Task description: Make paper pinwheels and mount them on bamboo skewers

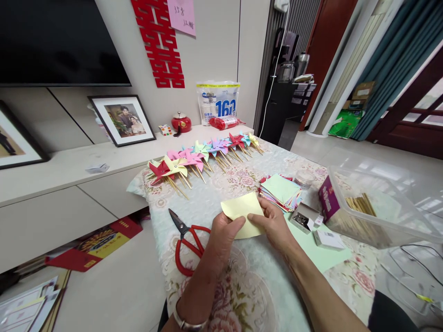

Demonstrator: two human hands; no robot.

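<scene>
Both sets of fingers pinch one pale yellow square sheet of paper [242,213], held just above the surface [249,276], which is covered in a floral cloth, at the near middle. The left hand [223,235] grips the sheet's near left corner with the thumb on top; the right hand [275,226] holds the right edge, fingers closed on the paper. To fold it well, I judge that corners must meet exactly before the crease is pressed, with the thumbs running outward along the fold.

Just left of the left hand lie red-handled scissors [188,242], blades pointing far. To the right sit a stack of coloured paper squares [281,191], a small open box of pins [302,219] and a clear plastic tub of wooden sticks [374,207]. Far across the surface runs a row of finished paper pinwheels [204,157]. The scissors lie close enough to snag the left wrist.
</scene>
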